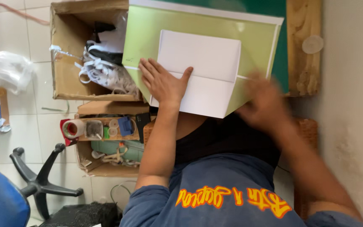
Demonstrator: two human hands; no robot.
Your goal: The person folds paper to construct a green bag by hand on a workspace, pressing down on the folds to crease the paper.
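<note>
A white sheet of paper (198, 73) lies folded on a light green board (147, 38), which in turn rests on a darker green mat over a wooden surface (303, 50). The paper is plain and unmarked. An upper flap has been folded over, so a smaller rectangle sits on top of a larger one, its lower edge forming a crisp crease line that runs across the sheet. The bottom part of the paper juts past the green board's edge toward the person's lap.

The left hand (162, 84) lies flat on the paper's left side, fingers spread and pointing up and to the left, thumb stretched along the crease. Its grip is wide and pressing down, not closed on anything. The right hand (263, 101) is a blur at the paper's right edge, near the lower corner of the board; whether its grip is wide or narrow, I cannot tell.

The person wears a blue shirt with orange lettering and dark trousers. To the left, on the tiled floor, stand an open cardboard box (66, 54) stuffed with white printed strips and dark items, and a lower box holding a roll of tape (74, 128) in a red dispenser and small odds and ends. A blue office chair (0, 197) with a black star base sits at the lower left.
</note>
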